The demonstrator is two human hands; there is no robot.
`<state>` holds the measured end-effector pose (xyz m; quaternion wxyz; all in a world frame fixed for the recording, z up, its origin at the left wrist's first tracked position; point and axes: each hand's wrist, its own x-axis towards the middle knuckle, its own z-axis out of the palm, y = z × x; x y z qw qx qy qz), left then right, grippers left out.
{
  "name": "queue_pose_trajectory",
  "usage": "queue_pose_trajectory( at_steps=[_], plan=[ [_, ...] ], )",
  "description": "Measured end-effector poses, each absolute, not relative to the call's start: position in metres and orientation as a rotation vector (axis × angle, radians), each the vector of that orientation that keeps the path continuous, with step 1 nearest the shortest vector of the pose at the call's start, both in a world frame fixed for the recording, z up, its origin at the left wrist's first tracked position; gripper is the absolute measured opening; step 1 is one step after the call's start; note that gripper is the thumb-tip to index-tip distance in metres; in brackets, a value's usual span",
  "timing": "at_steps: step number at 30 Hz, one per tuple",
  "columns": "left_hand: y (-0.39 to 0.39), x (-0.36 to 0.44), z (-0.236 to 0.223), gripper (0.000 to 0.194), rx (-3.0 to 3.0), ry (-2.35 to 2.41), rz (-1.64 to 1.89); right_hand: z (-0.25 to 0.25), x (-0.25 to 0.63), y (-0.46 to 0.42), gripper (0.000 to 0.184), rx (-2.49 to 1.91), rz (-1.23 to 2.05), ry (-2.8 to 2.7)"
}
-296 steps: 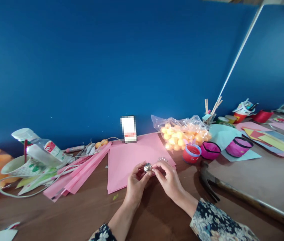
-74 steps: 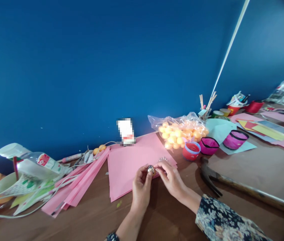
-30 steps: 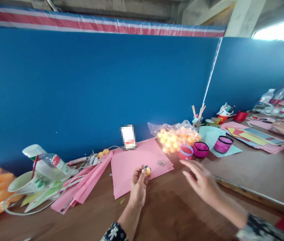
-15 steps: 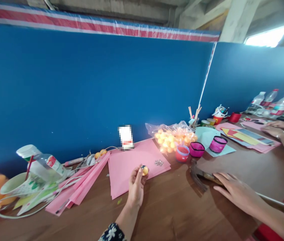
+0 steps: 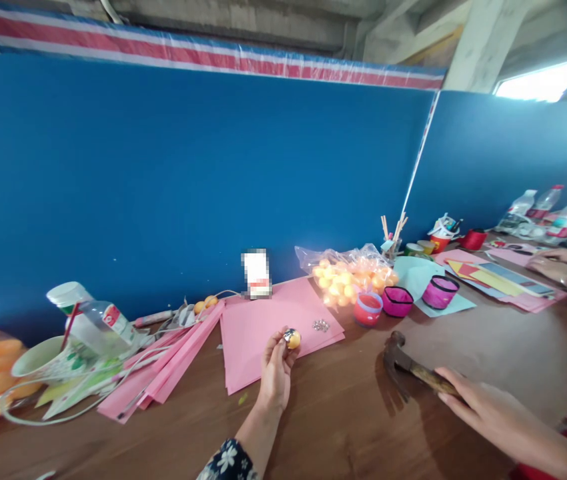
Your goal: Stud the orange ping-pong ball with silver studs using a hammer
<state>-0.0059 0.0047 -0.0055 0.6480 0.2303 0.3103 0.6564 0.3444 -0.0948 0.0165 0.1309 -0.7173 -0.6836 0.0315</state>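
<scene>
My left hand [image 5: 276, 377] pinches a small yellow-orange ball [image 5: 294, 340] with a shiny silver part on its upper left, between thumb and fingers. It is over the right part of the stacked pink sheets [image 5: 248, 347]. To the right, my right hand [image 5: 496, 410] is closed round the wooden handle of a claw hammer [image 5: 432, 379]. The hammer's dark head points away to the left, casting a shadow on the brown table [image 5: 343, 413]. A little heap of small silvery pieces [image 5: 320, 325] lies on the pink sheets near the ball.
Behind stand a clear bag of orange balls [image 5: 336, 283], a red cup [image 5: 368, 310] and two magenta containers. Folded pink strips [image 5: 163, 367], cables and a plastic bottle [image 5: 106, 323] crowd the left. A blue partition [image 5: 213, 167] rises behind; another person's hands [image 5: 556, 267] are at far right.
My right hand has gone from resting with fingers stretched over the hammer handle to gripping it, and the hammer head has turned. My left hand still holds the ball, its silver part now showing more.
</scene>
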Motion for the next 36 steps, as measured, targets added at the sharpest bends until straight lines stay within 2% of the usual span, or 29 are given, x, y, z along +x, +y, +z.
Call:
queue_pose_trajectory(
  at_steps=[5, 7, 10, 16, 24, 28, 36],
  plan=[
    [0.004, -0.004, -0.003, 0.029, 0.540, 0.746, 1.487, 0.029, 0.302, -0.114, 0.045, -2.109, 0.776, -1.638],
    [0.003, -0.003, -0.002, 0.030, 0.551, 0.758, 1.479, 0.042, 0.278, -0.121, 0.048, -1.981, 1.069, -1.531],
    [0.002, -0.002, 0.001, 0.031, 0.565, 0.767, 1.475, 0.063, 0.245, -0.126, 0.045, -1.737, 1.280, -1.423],
    [0.001, 0.000, 0.003, 0.032, 0.635, 0.784, 1.465, 0.081, 0.210, -0.122, 0.040, -1.564, 1.394, -1.405],
    [0.003, -0.001, 0.003, 0.035, 0.644, 0.764, 1.462, 0.086, 0.167, -0.109, 0.035, -1.536, 1.325, -1.452],
    [0.005, -0.001, 0.002, 0.034, 0.654, 0.766, 1.452, 0.083, 0.164, -0.101, 0.032, -1.374, 1.413, -1.464],
    [0.005, 0.000, 0.001, 0.037, 0.654, 0.792, 1.437, 0.069, 0.163, -0.090, 0.029, -1.380, 1.309, -1.454]
  ],
)
